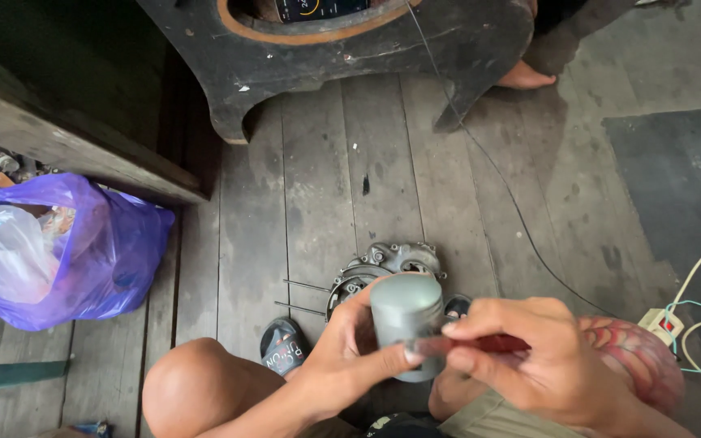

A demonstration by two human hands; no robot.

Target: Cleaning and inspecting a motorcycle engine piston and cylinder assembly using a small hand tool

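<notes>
Above the near edge of the plank floor (318, 186), a grey metal piston (406, 320) is clasped around its skirt by the left hand (342, 357). A red-handled tool (480, 344) is pinched closed in the right hand (545, 357). Rigid, moderately heavy and probably slippery handling is judged; the skirt is best gripped.

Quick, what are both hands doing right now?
Left hand: closed around the grey metal cylinder-shaped part, holding it up.
Right hand: closed on a thin dark-red-handled tool, its tip against the cylinder.
</notes>
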